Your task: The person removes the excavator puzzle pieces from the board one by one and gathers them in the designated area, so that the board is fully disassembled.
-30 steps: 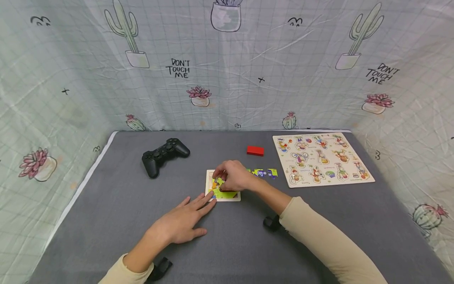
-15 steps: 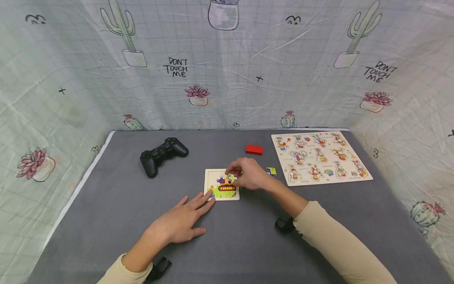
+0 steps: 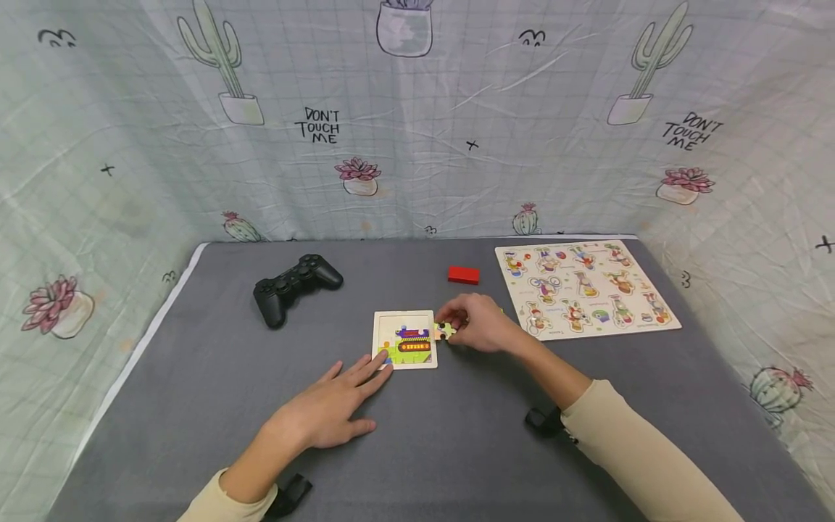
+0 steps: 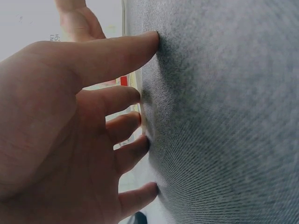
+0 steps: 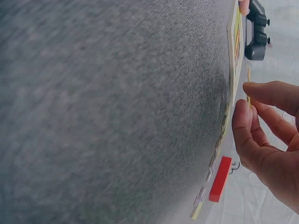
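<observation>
A small square jigsaw puzzle board (image 3: 375, 341) with a pale wooden rim lies mid-table, partly filled with a tracked-vehicle picture; bare wood shows along its top and upper left. My left hand (image 3: 331, 412) lies with spread, straight fingers, two fingertips on the board's lower left corner. Just past the board's right edge, my right hand (image 3: 481, 324) pinches a yellow-green puzzle piece (image 3: 446, 331) between thumb and fingers. The right wrist view shows that piece edge-on (image 5: 248, 74), raised off the table. Several loose puzzle pieces (image 5: 216, 156) lie in a row, mostly hidden by the right hand in the head view.
A red block (image 3: 464, 275) lies behind the right hand. At the back left is a black game controller (image 3: 298, 288). A large wooden picture board (image 3: 522, 290) with animal figures covers the back right. Printed cloth (image 3: 404, 145) hangs around the grey table (image 3: 430, 449).
My right hand has moved right, from over the puzzle board to beside its right edge, carrying the yellow-green piece. My left hand keeps its place at the board's corner.
</observation>
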`<state>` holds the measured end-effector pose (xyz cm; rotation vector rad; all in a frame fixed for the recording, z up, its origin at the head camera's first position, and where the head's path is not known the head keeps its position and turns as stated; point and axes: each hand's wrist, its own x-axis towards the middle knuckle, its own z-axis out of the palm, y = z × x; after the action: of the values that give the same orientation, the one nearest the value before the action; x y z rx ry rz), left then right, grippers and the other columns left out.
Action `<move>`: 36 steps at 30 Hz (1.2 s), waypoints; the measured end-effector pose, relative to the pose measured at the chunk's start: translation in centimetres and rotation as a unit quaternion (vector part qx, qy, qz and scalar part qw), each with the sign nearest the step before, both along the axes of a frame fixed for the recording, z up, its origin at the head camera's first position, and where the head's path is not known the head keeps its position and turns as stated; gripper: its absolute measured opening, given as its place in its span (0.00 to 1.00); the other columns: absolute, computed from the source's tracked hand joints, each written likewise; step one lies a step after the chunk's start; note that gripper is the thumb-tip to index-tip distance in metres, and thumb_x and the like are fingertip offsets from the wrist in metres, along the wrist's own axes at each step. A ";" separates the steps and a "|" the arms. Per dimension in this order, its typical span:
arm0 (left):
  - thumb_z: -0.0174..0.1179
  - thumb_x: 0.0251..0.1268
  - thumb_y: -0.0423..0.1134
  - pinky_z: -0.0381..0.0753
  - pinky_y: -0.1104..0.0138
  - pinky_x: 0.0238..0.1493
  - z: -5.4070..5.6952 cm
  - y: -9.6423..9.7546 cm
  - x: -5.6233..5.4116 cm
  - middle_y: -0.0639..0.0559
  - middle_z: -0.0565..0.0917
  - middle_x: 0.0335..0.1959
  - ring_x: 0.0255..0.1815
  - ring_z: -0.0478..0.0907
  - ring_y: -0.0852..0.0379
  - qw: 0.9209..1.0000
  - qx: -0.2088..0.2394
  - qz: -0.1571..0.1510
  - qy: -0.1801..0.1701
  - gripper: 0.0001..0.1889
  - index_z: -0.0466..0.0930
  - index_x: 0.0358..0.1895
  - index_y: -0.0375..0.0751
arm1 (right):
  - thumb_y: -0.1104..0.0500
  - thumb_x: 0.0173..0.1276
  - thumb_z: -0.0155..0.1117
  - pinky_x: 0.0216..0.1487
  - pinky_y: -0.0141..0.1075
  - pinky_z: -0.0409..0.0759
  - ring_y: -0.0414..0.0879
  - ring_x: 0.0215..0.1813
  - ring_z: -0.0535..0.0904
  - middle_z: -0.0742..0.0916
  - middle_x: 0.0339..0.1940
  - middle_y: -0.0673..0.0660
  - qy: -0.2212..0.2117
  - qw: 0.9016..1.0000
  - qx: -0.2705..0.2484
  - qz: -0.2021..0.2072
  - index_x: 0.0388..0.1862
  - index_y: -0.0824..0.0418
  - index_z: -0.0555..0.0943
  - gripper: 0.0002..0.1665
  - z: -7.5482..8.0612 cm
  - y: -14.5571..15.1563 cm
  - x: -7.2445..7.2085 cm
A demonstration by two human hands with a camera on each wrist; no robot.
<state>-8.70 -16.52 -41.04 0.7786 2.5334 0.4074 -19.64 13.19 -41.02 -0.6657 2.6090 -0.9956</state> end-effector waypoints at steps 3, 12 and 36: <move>0.65 0.74 0.51 0.49 0.36 0.82 -0.1 -0.1 0.0 0.53 0.46 0.88 0.88 0.47 0.47 1.000 0.001 -0.001 -0.002 0.43 0.53 0.85 0.48 | 0.69 0.59 0.77 0.41 0.33 0.80 0.46 0.40 0.81 0.89 0.42 0.53 -0.002 1.000 -0.005 0.001 0.50 0.62 0.89 0.19 -0.2 0.3 0.0; 0.66 0.73 0.50 0.48 0.36 0.82 -0.5 0.0 -0.1 0.55 0.46 0.88 0.88 0.46 0.47 1.000 0.007 0.004 -0.004 0.43 0.54 0.85 0.49 | 0.69 0.57 0.79 0.41 0.33 0.80 0.44 0.39 0.81 0.88 0.38 0.53 0.003 1.000 -0.007 0.006 0.46 0.61 0.89 0.17 -1.0 0.9 0.2; 0.66 0.72 0.50 0.48 0.36 0.82 -0.6 -0.1 -0.2 0.54 0.46 0.88 0.88 0.48 0.47 1.000 0.014 0.004 -0.001 0.43 0.55 0.85 0.48 | 0.69 0.57 0.78 0.41 0.31 0.78 0.42 0.38 0.80 0.88 0.37 0.53 0.022 0.999 0.032 0.013 0.44 0.62 0.90 0.15 -1.2 0.7 0.5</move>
<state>-8.92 -16.62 -41.59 0.7780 2.5345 0.4468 -19.13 13.89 -42.20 -0.7121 2.6510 -0.8956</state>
